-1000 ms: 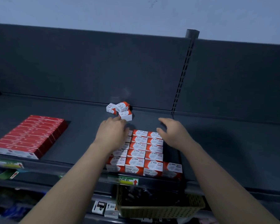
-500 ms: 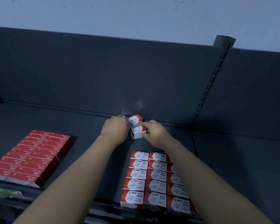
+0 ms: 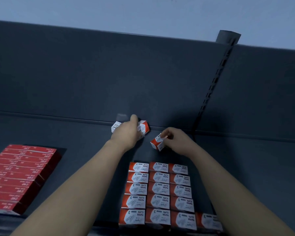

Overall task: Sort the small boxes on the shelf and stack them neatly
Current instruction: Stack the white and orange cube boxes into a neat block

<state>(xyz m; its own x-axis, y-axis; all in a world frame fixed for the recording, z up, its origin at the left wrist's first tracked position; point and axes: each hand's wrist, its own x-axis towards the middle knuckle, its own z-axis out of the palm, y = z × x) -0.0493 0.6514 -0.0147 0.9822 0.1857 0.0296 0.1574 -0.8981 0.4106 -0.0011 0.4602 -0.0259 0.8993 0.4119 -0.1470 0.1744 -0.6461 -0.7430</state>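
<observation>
**Shelf, small boxes: one in the right hand**

My right hand (image 3: 175,140) pinches a small red-and-white box (image 3: 157,142) between thumb and fingers (image 3: 165,133). The box is tilted, near the back of the dark grey shelf (image 3: 75,133).

My left hand (image 3: 126,135) lies over two more boxes against the back edge: a white-faced box (image 3: 116,127) on its left and an orange-ended box (image 3: 143,127) on its right. I cannot tell whether those fingers grip either one.

The sorted block (image 3: 158,189) sits at the shelf front between my forearms, in tight rows, labels up.

A stack of flat red packs (image 3: 19,174) sits well apart on the left.

Behind the shelf there is a dark back panel (image 3: 109,74) with a slotted upright (image 3: 211,89), and a pale wall (image 3: 143,12) above. The light is dim.
</observation>
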